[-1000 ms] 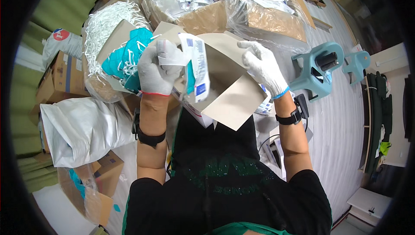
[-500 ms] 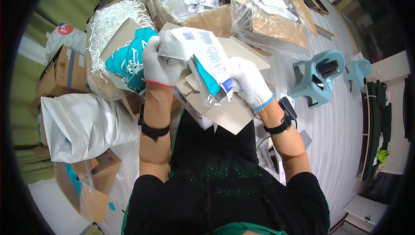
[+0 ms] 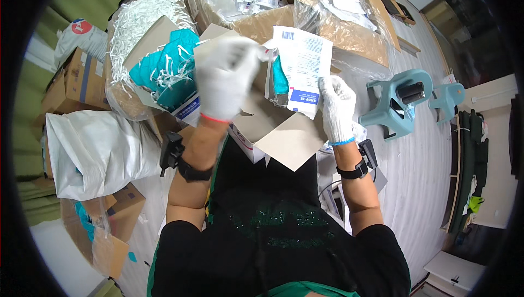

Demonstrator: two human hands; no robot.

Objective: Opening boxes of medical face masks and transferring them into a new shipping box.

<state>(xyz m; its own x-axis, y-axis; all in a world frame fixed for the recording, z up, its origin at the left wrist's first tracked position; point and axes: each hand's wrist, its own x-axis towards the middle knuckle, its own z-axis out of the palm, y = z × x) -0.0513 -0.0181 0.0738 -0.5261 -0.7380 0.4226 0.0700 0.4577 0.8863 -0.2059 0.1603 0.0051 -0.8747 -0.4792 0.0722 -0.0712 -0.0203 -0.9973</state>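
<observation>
My right hand, in a white knit glove with a blue cuff, is closed on the right edge of a white printed pouch with a blue end. A folded teal face mask shows at the pouch's left side, behind clear film. My left hand, gloved with a red cuff, is beside the pouch's upper left corner; its fingers are smeared by motion. Below both hands is an open carton with its flaps spread. To the left, a small box holds several teal masks with white ear loops.
Behind stand a bag-lined box of white loops and two large cartons holding white pouches. At left are a white sack and a carton. A blue stool bearing a dark object stands right.
The pouch has moved right and turned more upright, its printed face now more open to view. My left hand has come away from its top and is moving; my right hand still grips its edge.
</observation>
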